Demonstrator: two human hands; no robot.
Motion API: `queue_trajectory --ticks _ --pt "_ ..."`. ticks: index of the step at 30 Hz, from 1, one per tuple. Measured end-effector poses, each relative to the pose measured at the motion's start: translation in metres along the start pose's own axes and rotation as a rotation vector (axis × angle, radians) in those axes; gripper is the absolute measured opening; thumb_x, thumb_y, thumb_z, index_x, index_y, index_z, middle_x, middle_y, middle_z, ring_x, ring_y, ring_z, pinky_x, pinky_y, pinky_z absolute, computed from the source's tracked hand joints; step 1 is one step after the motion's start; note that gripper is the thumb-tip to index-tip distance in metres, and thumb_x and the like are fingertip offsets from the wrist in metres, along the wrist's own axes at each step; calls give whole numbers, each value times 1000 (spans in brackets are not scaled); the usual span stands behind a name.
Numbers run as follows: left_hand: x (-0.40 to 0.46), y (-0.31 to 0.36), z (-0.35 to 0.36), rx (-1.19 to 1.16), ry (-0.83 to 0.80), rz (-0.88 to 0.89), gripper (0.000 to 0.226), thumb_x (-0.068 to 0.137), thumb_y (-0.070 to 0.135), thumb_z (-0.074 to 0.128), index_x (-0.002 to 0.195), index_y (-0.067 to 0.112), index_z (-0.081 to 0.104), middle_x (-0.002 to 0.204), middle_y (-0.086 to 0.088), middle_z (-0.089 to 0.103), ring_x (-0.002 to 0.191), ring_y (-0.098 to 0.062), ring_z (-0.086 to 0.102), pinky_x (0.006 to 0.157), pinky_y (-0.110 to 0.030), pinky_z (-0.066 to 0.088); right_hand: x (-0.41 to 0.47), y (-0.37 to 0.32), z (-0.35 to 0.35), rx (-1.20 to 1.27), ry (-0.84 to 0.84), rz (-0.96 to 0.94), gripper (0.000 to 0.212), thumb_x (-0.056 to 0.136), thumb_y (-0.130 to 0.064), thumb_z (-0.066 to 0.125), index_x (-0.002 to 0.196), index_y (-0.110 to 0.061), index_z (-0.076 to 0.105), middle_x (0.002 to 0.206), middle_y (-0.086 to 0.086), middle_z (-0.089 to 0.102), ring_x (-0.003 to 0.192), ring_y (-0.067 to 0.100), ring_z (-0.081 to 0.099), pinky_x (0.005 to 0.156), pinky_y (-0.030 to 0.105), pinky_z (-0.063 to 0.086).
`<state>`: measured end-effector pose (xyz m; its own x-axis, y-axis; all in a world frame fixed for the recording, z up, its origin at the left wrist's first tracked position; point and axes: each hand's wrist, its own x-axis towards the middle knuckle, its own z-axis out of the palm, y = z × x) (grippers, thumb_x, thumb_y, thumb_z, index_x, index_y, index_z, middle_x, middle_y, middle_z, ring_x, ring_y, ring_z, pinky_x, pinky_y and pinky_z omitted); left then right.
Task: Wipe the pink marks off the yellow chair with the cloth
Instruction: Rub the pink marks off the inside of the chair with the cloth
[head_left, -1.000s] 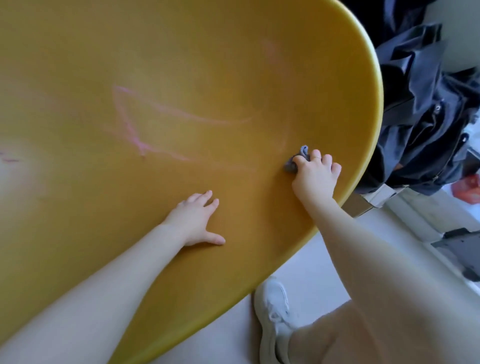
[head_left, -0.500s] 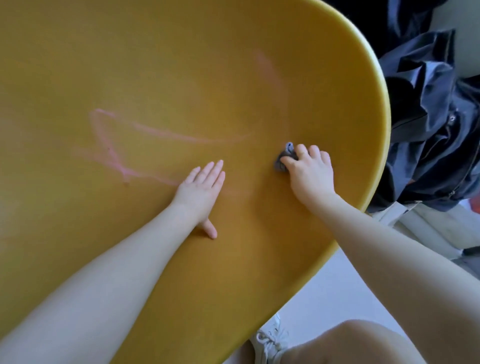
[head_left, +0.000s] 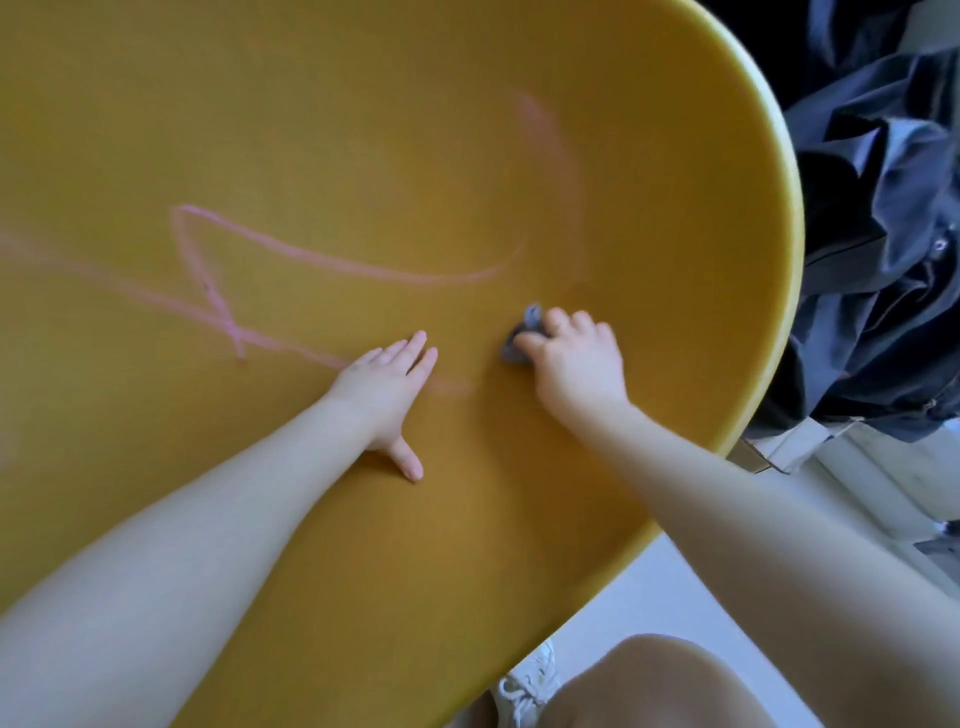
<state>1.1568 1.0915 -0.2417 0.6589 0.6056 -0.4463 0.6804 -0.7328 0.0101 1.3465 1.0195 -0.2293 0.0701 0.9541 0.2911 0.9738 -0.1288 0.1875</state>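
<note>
The yellow chair (head_left: 363, 130) fills most of the view, its curved shell facing me. Pink marks (head_left: 322, 257) loop across its middle and left, and a fainter pink smear (head_left: 550, 135) runs down the upper right. My right hand (head_left: 576, 358) grips a small grey cloth (head_left: 519, 343) and presses it on the shell, just below the end of the long pink line. My left hand (head_left: 387, 382) lies flat on the chair with straight fingers, over the lower pink line, a short way left of the cloth.
Dark blue clothing (head_left: 878, 218) is piled to the right, beyond the chair's rim. Below the rim lie a pale floor (head_left: 649, 597), my knee (head_left: 660, 686) and a white shoe (head_left: 524, 686).
My right hand has slid the cloth leftward, away from the chair's right rim. My left hand has moved up and toward the cloth, onto the lower pink line. The view has shifted.
</note>
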Motion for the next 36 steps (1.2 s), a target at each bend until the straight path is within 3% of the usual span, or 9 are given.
queue_trajectory --ticks 5,9,12,16,19,23,30,32,36 --pt "5 -6 7 -10 11 4 142 52 66 76 148 15 -15 154 -5 -25 145 -18 -10 117 -32 0 35 34 -10 -50 169 299 32 77 -5 38 89 -7 67 92 22 59 76 37 52 64 39 39" --pt "5 -6 6 -22 22 9 142 51 65 77 149 15 -13 155 -5 -24 145 -17 -9 117 -31 1 -3 -22 12 112 38 88 35 69 -17 34 76 -15 68 75 13 57 60 31 53 53 29 37" --pt "3 -5 6 -22 44 2 142 51 64 78 149 14 -11 155 -6 -22 146 -18 -7 117 -32 2 -32 -57 13 299 -100 -42 22 67 -10 56 79 -19 72 73 9 58 54 28 51 50 27 36" --pt "-4 -5 6 0 60 -35 142 53 70 73 148 13 -15 155 -8 -23 145 -20 -12 116 -33 -2 -22 -38 0 250 -331 -254 26 85 -14 57 107 -21 68 98 12 59 81 33 53 64 33 32" --pt "-16 -5 12 -24 112 -168 146 50 77 68 146 11 -21 152 -12 -29 144 -24 -18 116 -35 -4 3 -7 1 224 -138 -48 23 75 -10 58 91 -16 72 83 17 59 71 37 55 57 33 34" --pt "-36 -10 23 -81 117 -313 141 54 80 62 148 4 -11 155 -13 -20 145 -24 -10 117 -34 1 13 -10 15 173 -65 157 27 77 4 55 99 -5 68 96 24 56 81 37 50 65 36 29" --pt "-60 -24 41 -167 -47 -458 133 63 78 57 147 -4 -5 155 -20 -14 145 -28 -2 117 -36 7 -32 -112 16 572 -244 -270 28 73 -8 54 93 -12 72 82 18 59 64 34 53 59 34 42" --pt "-57 -24 41 -208 -61 -452 133 64 75 59 146 -5 -6 154 -21 -15 145 -29 -2 117 -35 7 -27 -110 15 528 -305 -384 30 83 -10 52 108 -17 68 100 16 59 78 35 52 69 37 42" --pt "-57 -26 42 -239 -38 -446 133 63 74 62 147 -2 -6 155 -18 -16 146 -26 -4 117 -34 7 12 -70 29 378 -141 -204 28 83 -5 56 106 -15 68 100 19 58 83 38 53 66 36 36"
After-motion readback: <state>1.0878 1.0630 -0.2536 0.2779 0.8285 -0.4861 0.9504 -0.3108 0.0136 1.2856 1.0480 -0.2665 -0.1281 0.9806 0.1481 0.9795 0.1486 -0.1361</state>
